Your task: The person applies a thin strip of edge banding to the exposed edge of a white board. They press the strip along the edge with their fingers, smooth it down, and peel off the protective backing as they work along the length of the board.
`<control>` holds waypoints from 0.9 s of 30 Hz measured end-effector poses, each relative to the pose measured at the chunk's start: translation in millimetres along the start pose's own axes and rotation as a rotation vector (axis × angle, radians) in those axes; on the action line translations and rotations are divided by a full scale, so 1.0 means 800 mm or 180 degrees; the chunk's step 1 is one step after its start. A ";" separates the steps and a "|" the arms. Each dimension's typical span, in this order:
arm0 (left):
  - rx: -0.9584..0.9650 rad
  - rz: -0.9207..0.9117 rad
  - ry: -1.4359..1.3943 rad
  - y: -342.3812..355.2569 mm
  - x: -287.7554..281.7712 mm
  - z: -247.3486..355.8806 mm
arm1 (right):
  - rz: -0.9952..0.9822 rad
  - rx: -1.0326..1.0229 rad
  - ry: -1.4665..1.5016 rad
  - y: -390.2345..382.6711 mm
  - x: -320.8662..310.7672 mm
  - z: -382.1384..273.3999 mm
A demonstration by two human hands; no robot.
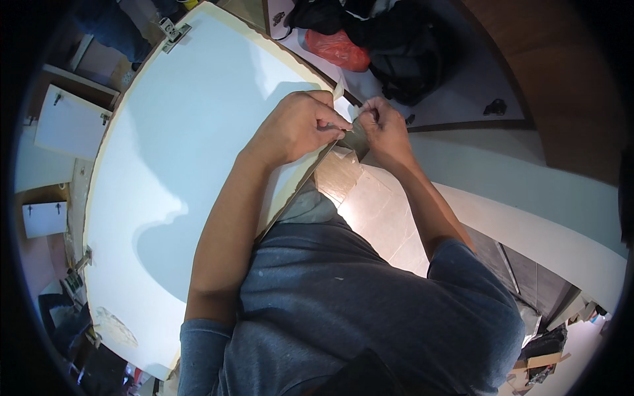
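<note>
A large white panel (178,92) with a cream, ragged border strip (290,56) lies in front of me and to my left. At its right-hand corner my left hand (297,129) reaches over the edge, thumb and forefinger pinched on something small and pale that I cannot make out. A curled pale loose end (339,90) sticks up beside those knuckles. Just right of the corner is my right hand (388,135), its fingers closed in a pinch; what they hold is hidden. The two hands are close together but apart, with a small grey-brown surface (357,140) between them.
A metal hinge (174,33) sits on the panel's far edge. Right of me runs a white cabinet part (462,155) with a red plastic bag (337,50) and dark cloth (409,59) behind. Small white doors (72,122) stand at left. Pale floor tiles (383,211) show below my hands.
</note>
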State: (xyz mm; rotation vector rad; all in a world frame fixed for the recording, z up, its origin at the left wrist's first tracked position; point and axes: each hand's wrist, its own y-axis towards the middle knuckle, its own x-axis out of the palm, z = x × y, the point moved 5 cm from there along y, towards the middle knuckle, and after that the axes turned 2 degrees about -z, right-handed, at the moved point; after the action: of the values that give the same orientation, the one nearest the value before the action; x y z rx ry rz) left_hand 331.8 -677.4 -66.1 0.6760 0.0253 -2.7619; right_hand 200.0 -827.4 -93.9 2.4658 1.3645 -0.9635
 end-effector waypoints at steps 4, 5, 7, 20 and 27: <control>-0.0199 0.0084 0.0105 0.003 0.001 0.001 | 0.0363 0.0464 0.0970 -0.008 -0.030 0.070; -0.0273 0.0187 0.0048 0.002 0.001 0.000 | 0.0437 0.0639 0.1291 -0.009 -0.038 0.080; -0.0408 0.0359 -0.0058 0.003 0.001 -0.001 | 0.0552 0.0223 0.1215 -0.011 -0.047 0.068; -0.0623 0.0800 0.0982 0.027 0.013 0.009 | 0.0241 -0.0500 0.1582 -0.009 -0.026 0.049; -0.0653 0.0828 0.1028 0.029 0.018 0.008 | 0.0167 -0.0315 0.1384 -0.009 -0.024 0.058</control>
State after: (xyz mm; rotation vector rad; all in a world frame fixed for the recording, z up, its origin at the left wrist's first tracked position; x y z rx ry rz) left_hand 323.6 -704.1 -66.0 0.9829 0.2659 -2.3394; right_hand 165.8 -856.6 -117.5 2.7188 1.4091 -0.3451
